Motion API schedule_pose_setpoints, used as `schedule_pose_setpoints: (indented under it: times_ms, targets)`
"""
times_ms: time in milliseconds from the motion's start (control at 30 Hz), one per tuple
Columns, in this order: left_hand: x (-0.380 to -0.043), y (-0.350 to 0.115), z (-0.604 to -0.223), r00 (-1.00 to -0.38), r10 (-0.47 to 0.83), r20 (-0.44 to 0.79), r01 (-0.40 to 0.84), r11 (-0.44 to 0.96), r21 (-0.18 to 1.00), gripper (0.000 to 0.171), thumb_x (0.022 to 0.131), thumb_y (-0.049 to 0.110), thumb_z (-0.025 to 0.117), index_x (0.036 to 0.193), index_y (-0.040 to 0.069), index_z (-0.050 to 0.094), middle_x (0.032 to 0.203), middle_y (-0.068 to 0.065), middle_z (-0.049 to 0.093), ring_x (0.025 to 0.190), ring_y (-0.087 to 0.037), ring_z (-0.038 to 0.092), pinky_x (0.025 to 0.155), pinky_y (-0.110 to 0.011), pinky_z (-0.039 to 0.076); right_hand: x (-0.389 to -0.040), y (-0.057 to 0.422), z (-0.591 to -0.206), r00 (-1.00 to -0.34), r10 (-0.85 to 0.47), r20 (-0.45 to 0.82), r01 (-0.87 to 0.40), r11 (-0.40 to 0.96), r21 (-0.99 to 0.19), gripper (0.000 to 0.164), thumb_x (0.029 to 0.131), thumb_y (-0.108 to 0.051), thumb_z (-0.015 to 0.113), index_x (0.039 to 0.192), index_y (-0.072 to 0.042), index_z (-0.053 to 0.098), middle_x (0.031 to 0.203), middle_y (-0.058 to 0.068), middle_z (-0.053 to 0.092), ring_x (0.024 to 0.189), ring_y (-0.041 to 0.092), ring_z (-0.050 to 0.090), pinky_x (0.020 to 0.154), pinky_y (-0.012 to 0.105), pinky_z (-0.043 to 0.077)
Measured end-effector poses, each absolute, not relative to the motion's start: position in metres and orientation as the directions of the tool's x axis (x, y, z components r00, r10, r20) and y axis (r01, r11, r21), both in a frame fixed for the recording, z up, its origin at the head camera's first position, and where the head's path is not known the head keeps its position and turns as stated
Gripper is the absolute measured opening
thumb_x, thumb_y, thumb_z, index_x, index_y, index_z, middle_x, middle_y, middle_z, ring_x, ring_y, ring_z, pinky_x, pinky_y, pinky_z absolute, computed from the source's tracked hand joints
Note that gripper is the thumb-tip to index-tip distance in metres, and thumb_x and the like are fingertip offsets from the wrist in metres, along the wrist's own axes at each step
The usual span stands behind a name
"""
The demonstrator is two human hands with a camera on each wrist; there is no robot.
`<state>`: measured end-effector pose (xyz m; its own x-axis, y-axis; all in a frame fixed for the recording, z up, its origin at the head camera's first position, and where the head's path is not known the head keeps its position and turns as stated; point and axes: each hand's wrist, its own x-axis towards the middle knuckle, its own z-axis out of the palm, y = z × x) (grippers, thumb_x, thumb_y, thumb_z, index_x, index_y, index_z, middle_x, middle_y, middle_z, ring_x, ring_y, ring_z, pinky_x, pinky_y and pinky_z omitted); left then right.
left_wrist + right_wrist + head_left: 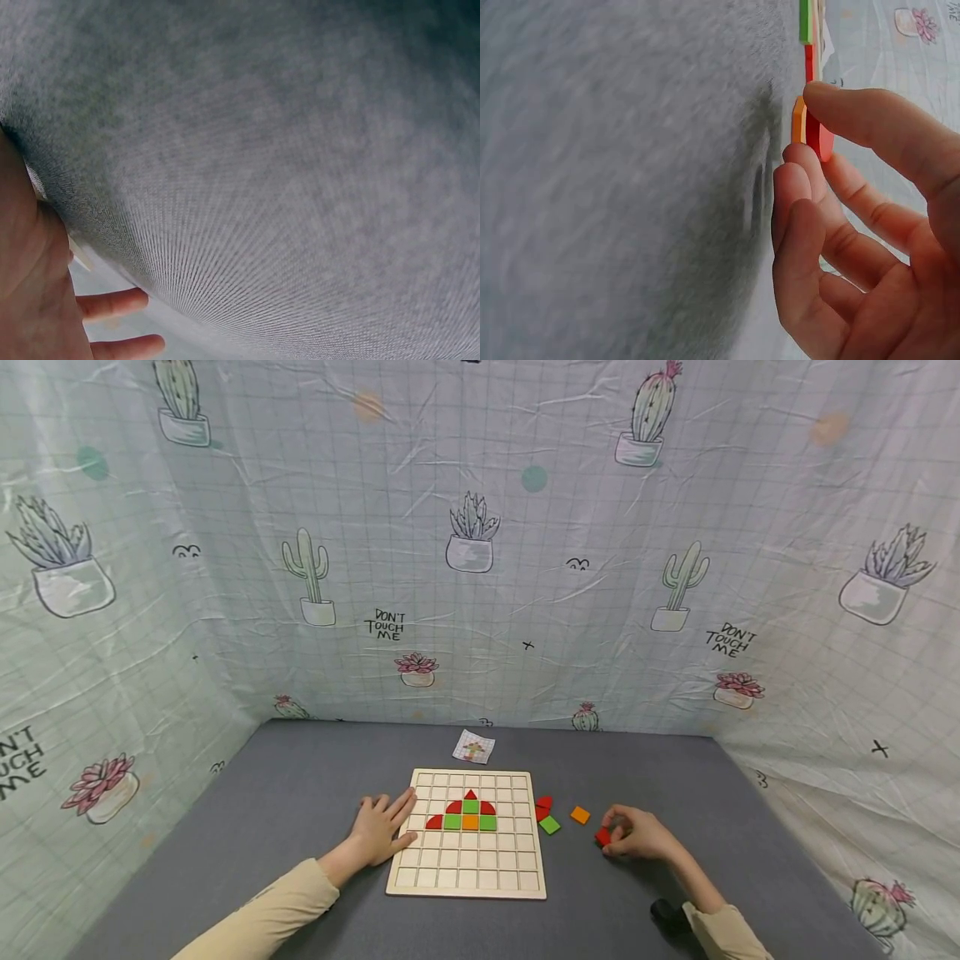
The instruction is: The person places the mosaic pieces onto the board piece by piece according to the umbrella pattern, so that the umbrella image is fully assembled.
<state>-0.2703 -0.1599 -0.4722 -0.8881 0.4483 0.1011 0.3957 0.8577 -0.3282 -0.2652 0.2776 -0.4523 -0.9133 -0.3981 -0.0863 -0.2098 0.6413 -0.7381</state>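
A pale wooden grid board (517, 864) lies on the grey table. On it, red, green and orange tiles form a figure, with a red triangle (470, 795) at the top and an orange square (470, 822) in the bottom row. My left hand (375, 832) rests with spread fingers on the board's left edge; the left wrist view shows only part of this hand. To the right of the board, my right hand (639, 835) pinches a red tile (602, 837) between thumb and fingers. In the right wrist view the fingers partly cover that red tile (826, 141).
Beside the board's right edge lie loose red tiles (543, 807), a green tile (550, 825) and an orange tile (580, 815). A small paper card (474, 747) with a coloured picture lies behind the board. A cactus-print curtain (525, 677) surrounds the table.
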Motion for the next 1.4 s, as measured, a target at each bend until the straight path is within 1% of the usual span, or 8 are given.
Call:
schedule_pose_setpoints:
  times_ms: [133, 367, 433, 667, 800, 1000, 1400]
  targets:
    - [-0.271, -0.16, -0.473, -0.888, 0.448, 0.104, 0.394, 0.858, -0.331, 0.06, 0.089, 0.052, 0.038, 0.136, 0.015, 0.038, 0.141, 0.002, 0.037, 0.104, -0.028, 0.046, 0.077, -0.049, 0.035, -0.268, 0.271, -0.451, -0.914, -0.397, -0.085, -0.205, 0.633, -0.747, 0.03, 0.074, -0.012, 0.07, 0.097, -0.002, 0.054, 0.069, 0.006, 0.061, 0.048, 0.008, 0.045, 0.045, 0.025, 0.039]
    - [-0.271, -0.159, -0.474, -0.89, 0.445, 0.095, 0.392, 0.855, -0.339, 0.06, 0.089, 0.053, 0.037, 0.137, 0.016, 0.038, 0.142, 0.003, 0.036, 0.104, -0.028, 0.046, 0.077, -0.048, 0.035, -0.273, 0.26, -0.451, -0.894, -0.444, -0.059, -0.265, 0.632, -0.728, 0.027, 0.074, -0.008, 0.069, 0.096, -0.002, 0.055, 0.067, 0.006, 0.061, 0.049, 0.007, 0.048, 0.046, 0.024, 0.043]
    - [-0.271, -0.159, -0.474, -0.889, 0.447, 0.099, 0.392, 0.855, -0.34, 0.06, 0.089, 0.052, 0.037, 0.137, 0.016, 0.038, 0.142, 0.003, 0.036, 0.103, -0.028, 0.046, 0.077, -0.048, 0.035, -0.274, 0.256, -0.451, -0.886, -0.46, -0.056, -0.279, 0.628, -0.726, 0.026, 0.074, -0.008, 0.069, 0.096, -0.003, 0.055, 0.067, 0.005, 0.06, 0.048, 0.007, 0.047, 0.045, 0.024, 0.042]
    - [-0.272, -0.159, -0.473, -0.889, 0.446, 0.1, 0.385, 0.848, -0.364, 0.06, 0.089, 0.054, 0.036, 0.137, 0.017, 0.038, 0.142, 0.004, 0.036, 0.103, -0.027, 0.046, 0.076, -0.047, 0.035, -0.28, 0.237, -0.448, -0.868, -0.493, -0.058, -0.29, 0.598, -0.747, 0.027, 0.074, -0.009, 0.07, 0.097, -0.003, 0.056, 0.067, 0.009, 0.06, 0.046, 0.008, 0.044, 0.043, 0.024, 0.038]
    - [-0.272, -0.158, -0.473, -0.89, 0.445, 0.098, 0.381, 0.845, -0.376, 0.061, 0.089, 0.054, 0.035, 0.136, 0.017, 0.038, 0.141, 0.004, 0.037, 0.102, -0.027, 0.046, 0.076, -0.047, 0.036, -0.284, 0.227, -0.447, -0.863, -0.504, -0.046, -0.308, 0.595, -0.743, 0.026, 0.075, -0.01, 0.069, 0.097, -0.005, 0.056, 0.068, 0.008, 0.06, 0.047, 0.008, 0.047, 0.044, 0.024, 0.041]
    - [-0.271, -0.158, -0.473, -0.893, 0.439, 0.099, 0.374, 0.846, -0.38, 0.06, 0.088, 0.054, 0.037, 0.136, 0.017, 0.039, 0.14, 0.005, 0.038, 0.102, -0.026, 0.047, 0.076, -0.046, 0.036, -0.289, 0.209, -0.447, -0.863, -0.505, -0.03, -0.317, 0.585, -0.747, 0.026, 0.075, -0.009, 0.068, 0.097, -0.003, 0.056, 0.066, 0.005, 0.058, 0.045, 0.007, 0.044, 0.044, 0.024, 0.04]
    - [-0.269, -0.158, -0.471, -0.89, 0.442, 0.117, 0.37, 0.847, -0.382, 0.06, 0.088, 0.054, 0.038, 0.135, 0.017, 0.041, 0.139, 0.004, 0.039, 0.101, -0.026, 0.047, 0.076, -0.046, 0.035, -0.295, 0.175, -0.453, -0.86, -0.51, -0.004, -0.354, 0.603, -0.715, 0.025, 0.07, -0.006, 0.071, 0.092, -0.005, 0.059, 0.063, 0.008, 0.061, 0.045, 0.006, 0.048, 0.043, 0.023, 0.042]
